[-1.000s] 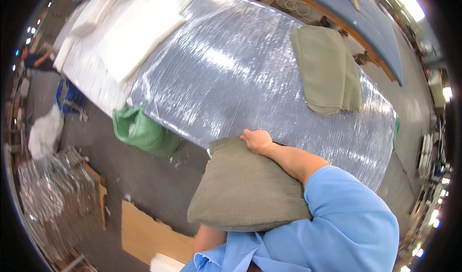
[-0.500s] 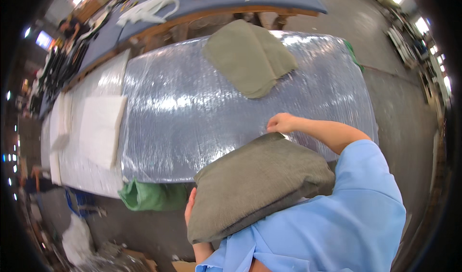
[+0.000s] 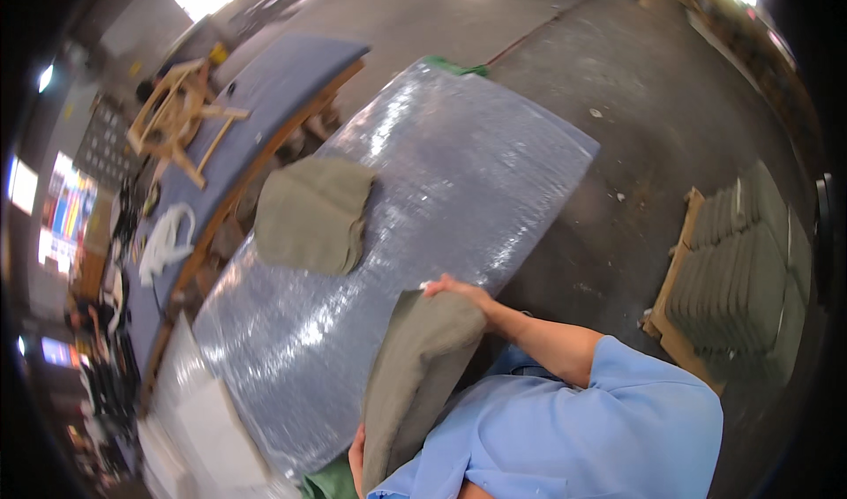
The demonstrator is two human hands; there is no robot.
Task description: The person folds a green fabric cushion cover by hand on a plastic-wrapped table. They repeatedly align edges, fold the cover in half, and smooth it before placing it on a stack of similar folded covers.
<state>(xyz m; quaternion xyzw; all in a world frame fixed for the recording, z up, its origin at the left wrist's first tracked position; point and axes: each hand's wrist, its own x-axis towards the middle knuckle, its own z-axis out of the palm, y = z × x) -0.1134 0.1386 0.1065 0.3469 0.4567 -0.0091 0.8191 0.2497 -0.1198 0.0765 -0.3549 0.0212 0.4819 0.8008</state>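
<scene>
A plump olive-grey cushion is held on edge against the front of my light blue shirt. My right hand grips its top corner, the fingers closed on the fabric. Low on its left side, my left hand holds the edge; most of that hand is behind the cushion. Beyond it, a stack of flat olive-grey fabric pieces lies on the plastic-wrapped work surface, out of reach of both hands.
Stacked grey-green cushions stand on a wooden pallet at the right. A blue-topped table bears a wooden chair frame and white material. White pads lie near left, beside green fabric.
My view has swung right, bringing the pallet of cushions into sight. The cushion has turned more upright and end-on, and my right hand has closed on its top corner.
</scene>
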